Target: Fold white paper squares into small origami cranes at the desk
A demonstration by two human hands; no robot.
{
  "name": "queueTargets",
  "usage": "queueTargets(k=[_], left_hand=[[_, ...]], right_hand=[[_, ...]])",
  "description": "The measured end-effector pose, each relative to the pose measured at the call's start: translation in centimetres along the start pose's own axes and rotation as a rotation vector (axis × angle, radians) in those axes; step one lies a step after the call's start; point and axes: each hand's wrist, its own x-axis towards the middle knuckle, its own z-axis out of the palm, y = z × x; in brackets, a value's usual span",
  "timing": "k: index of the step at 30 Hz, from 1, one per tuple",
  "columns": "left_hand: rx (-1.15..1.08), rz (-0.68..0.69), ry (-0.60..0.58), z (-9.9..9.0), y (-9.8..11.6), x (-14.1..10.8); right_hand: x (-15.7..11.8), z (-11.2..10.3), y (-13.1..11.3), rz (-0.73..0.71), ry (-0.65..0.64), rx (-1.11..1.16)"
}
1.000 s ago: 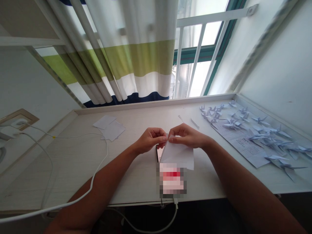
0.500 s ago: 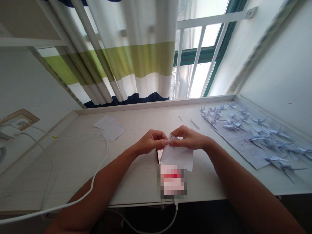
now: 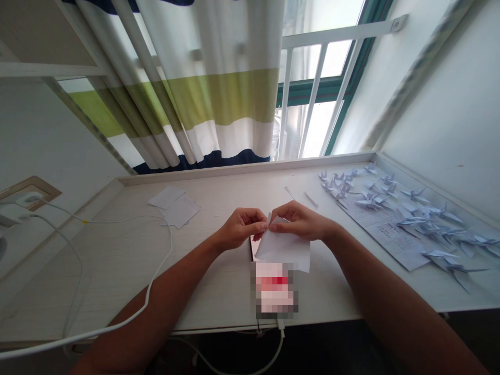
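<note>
A white sheet of paper [image 3: 287, 250] is held up between my two hands over the desk's front middle. My left hand [image 3: 244, 228] pinches its upper left edge between thumb and fingers. Close beside it, my right hand [image 3: 299, 221] grips the top of the sheet, thumb in front and fingers curled behind. A narrow strip along the left edge looks folded. Below and partly behind the paper lies a phone [image 3: 273, 289], its screen blurred out, with a white cable plugged into its near end.
Several folded paper cranes [image 3: 414, 208] crowd the desk's right side, some on a printed sheet [image 3: 385, 239]. Loose paper squares [image 3: 180, 211] lie at the left. Thin paper strips [image 3: 311, 199] are behind my right hand. A white cable [image 3: 156, 271] crosses over my left forearm.
Both hands keep their pinch on the paper, fingers shifting only slightly at its upper left edge. The whole view has moved a little.
</note>
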Motion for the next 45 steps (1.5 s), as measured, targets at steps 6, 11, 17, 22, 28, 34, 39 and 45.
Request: queueTargets(k=[6, 11, 17, 22, 28, 34, 39, 45], left_hand=[[0.000, -0.027, 0.013, 0.23, 0.02, 0.10], [0.006, -0.032, 0.034, 0.38, -0.05, 0.13], [0.024, -0.113, -0.030, -0.13, 0.36, 0.00], [0.030, -0.118, -0.047, -0.18, 0.19, -0.10], [-0.031, -0.042, -0.051, 0.03, -0.41, -0.01], [-0.025, 0.022, 0.022, 0.17, -0.22, 0.01], [-0.008, -0.025, 0.027, 0.23, -0.15, 0.04], [0.033, -0.041, 0.052, 0.54, -0.48, 0.06]], right_hand=[[0.12, -0.27, -0.21, 0.054, -0.022, -0.017], [0.10, -0.37, -0.16, 0.097, -0.035, -0.081], [-0.02, -0.37, 0.02, 0.127, 0.017, -0.107], [0.01, -0.27, 0.02, 0.137, 0.022, -0.127], [0.03, -0.05, 0.35, 0.069, -0.005, 0.009], [0.15, 0.07, 0.29, -0.013, 0.010, 0.081], [0.13, -0.10, -0.08, 0.050, 0.025, 0.031], [0.22, -0.45, -0.05, 0.063, -0.006, -0.060]])
